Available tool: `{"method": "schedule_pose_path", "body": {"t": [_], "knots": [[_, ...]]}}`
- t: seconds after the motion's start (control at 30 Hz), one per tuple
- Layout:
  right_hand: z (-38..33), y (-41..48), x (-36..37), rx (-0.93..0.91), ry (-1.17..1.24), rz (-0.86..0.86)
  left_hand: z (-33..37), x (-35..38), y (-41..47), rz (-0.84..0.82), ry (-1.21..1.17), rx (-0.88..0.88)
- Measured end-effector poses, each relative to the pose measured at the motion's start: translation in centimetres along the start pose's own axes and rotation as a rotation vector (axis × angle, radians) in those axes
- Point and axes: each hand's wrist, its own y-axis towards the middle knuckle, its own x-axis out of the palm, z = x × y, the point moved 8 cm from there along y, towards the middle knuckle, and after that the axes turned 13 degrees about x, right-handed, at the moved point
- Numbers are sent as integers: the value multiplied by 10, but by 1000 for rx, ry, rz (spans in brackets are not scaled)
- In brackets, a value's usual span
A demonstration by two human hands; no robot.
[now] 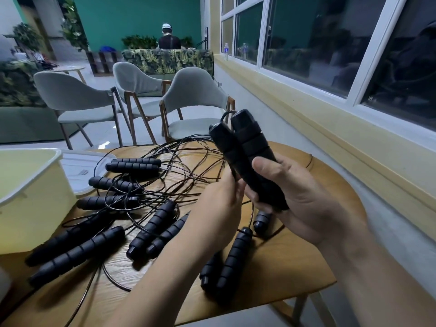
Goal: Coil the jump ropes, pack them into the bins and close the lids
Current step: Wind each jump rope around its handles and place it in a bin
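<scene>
Black foam handles [227, 147], two, raised. Right handle [253, 161]: grasped by right hand [297, 204]. Left hand [219, 204]: fingers hidden behind its back, grip cannot be told. Cream bin [35, 208]: cut off left.

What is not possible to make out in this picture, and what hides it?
Head view: inside of the bin, hidden by its near wall and the left edge.
Head view: left hand, its fingers lie behind its back; grip unclear.
Head view: rope of the held handles, lost in the tangle.
Head view: lid, partly behind the bin.
</scene>
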Motion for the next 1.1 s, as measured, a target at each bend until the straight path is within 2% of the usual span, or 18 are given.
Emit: {"method": "schedule_pose_path", "body": {"t": [0.1,0.17,0.27,0.37,0.6,0.7,0.8,0.9,1.0,1.1], "knots": [[8,2,-3,29,-38,49,1,2,-1,-84,144,-24],[11,2,0,50,-60,18,-5,8,1,-168,244,2],[10,1,3,62,-74,-5,-8,16,2,-213,268,24],[3,-1,2,45,-3,-29,-6,13,2,-144,118,-2],[-22,-5,-21,-81,188,-22,9,-6,-2,-69,-166,63],[-25,-7,-36,-84,228,64,13,-20,-1,-15,-235,103],[-26,-11,-48,-88,7,271,15,-38,0,46,-275,101],[-33,-19,-49,-103,-411,466,18,-49,-2,87,-378,87],[-31,-18,-44,-27,-765,483,21,-58,-2,112,-390,122],[-20,-13,-39,95,-874,386,22,-68,-1,144,-363,145]]}}
